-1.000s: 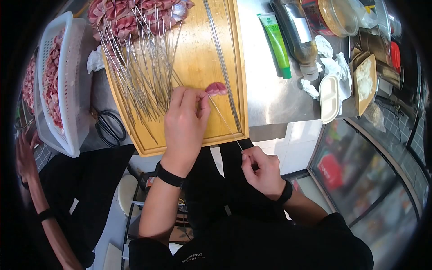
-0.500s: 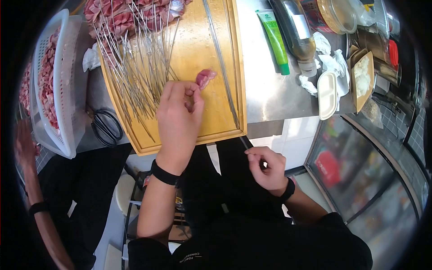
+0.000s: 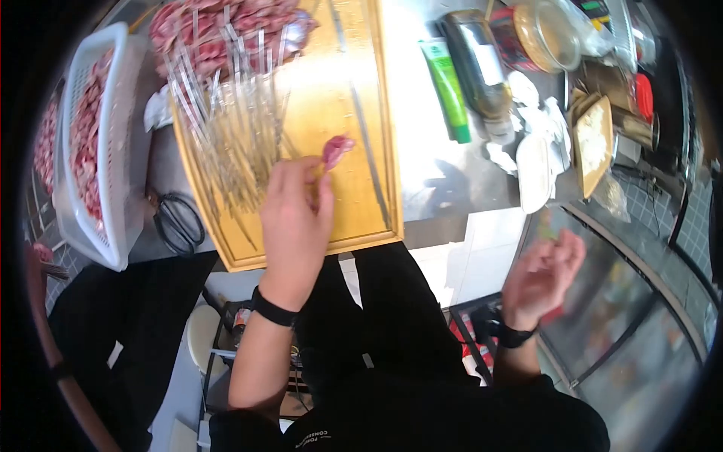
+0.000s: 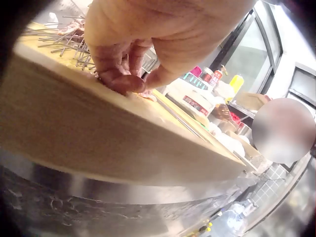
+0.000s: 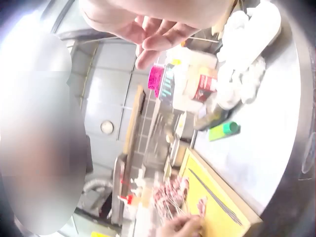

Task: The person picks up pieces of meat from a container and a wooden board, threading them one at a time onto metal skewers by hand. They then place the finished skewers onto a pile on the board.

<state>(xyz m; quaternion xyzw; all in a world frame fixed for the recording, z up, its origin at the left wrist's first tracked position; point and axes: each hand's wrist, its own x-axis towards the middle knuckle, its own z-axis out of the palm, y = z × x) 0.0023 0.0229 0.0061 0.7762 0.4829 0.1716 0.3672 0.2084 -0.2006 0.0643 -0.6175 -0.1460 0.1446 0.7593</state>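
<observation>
My left hand (image 3: 297, 203) is over the wooden board (image 3: 354, 200), its thumb and fingertips pinching one end of a small piece of raw meat (image 3: 338, 151). The left wrist view has these fingertips (image 4: 129, 83) low over the board, partly covering the meat. Off to the right, away from the board, my right hand (image 3: 542, 279) is blurred, its palm turned up and fingers loosely bent. In the right wrist view, no meat shows in those fingers (image 5: 160, 42). Many metal skewers (image 3: 233, 128) lie left of the left hand, below a heap of raw meat (image 3: 233, 38).
A few skewers (image 3: 369, 158) lie along the board's right side. Beyond are a green tube (image 3: 446, 94), a dark bottle (image 3: 474, 68), crumpled tissues (image 3: 553, 124) and a pale tray (image 3: 535, 177). At left stand a meat-filled white basket (image 3: 117, 143) and black-handled scissors (image 3: 178, 226).
A thin line ran from the meat to my right hand a second ago; it no longer shows. My right hand has swung right and loosened its fingers. My left hand keeps the meat over the board.
</observation>
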